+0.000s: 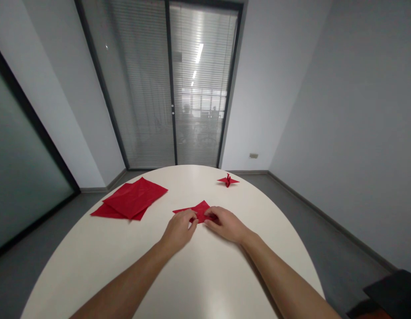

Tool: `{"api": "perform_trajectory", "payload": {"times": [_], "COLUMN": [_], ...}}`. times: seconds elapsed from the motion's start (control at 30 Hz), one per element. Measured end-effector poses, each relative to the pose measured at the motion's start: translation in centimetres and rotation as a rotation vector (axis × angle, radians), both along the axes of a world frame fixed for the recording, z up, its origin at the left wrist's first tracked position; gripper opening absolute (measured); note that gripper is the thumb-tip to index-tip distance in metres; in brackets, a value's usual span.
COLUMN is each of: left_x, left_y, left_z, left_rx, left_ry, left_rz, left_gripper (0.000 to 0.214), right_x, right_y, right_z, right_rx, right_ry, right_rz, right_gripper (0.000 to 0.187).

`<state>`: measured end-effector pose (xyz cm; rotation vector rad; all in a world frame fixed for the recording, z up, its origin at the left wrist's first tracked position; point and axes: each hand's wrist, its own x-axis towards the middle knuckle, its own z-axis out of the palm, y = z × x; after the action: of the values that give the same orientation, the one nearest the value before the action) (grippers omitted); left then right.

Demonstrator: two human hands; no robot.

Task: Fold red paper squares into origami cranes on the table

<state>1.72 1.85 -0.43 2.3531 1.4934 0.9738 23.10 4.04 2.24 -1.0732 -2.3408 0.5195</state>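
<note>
A partly folded piece of red paper (201,212) lies on the white table (205,274) in front of me, with pointed corners sticking out to the left and at the back. My left hand (180,228) is closed at its left part, thumb and fingers bent close together at the paper's edge. From the right, my right hand (225,223) pinches the paper's right part between thumb and curled fingers. Both hands cover much of the near edge, so the exact folds there are hidden.
Several red paper sheets (135,198) lie overlapping at the table's left. A folded red paper crane (228,180) stands near the far right edge. Beyond the table are a glass door with blinds (202,88) and a grey wall. A dark object (394,292) shows at lower right.
</note>
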Motion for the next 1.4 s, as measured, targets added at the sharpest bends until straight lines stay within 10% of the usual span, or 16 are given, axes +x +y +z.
{"api": "perform_trajectory", "payload": {"times": [0.57, 1.03, 1.4], "left_x": [0.3, 0.1, -0.6], "left_y": [-0.3, -0.4, -0.1], "left_z": [0.2, 0.6, 0.0], "left_rx": [0.008, 0.097, 0.015], "left_ry": [0.027, 0.232, 0.225], "left_rz": [0.042, 0.081, -0.084], "left_gripper": [0.025, 0.023, 0.038], "right_x": [-0.1, -0.1, 1.8], "right_y": [1.2, -0.2, 0.8], "right_z": [-1.8, 0.5, -0.4], "right_rx": [0.105, 0.088, 0.057], "right_ry": [0.048, -0.044, -0.004], "right_rz": [0.032, 0.176, 0.123], "right_gripper": [0.029, 0.031, 0.053]}}
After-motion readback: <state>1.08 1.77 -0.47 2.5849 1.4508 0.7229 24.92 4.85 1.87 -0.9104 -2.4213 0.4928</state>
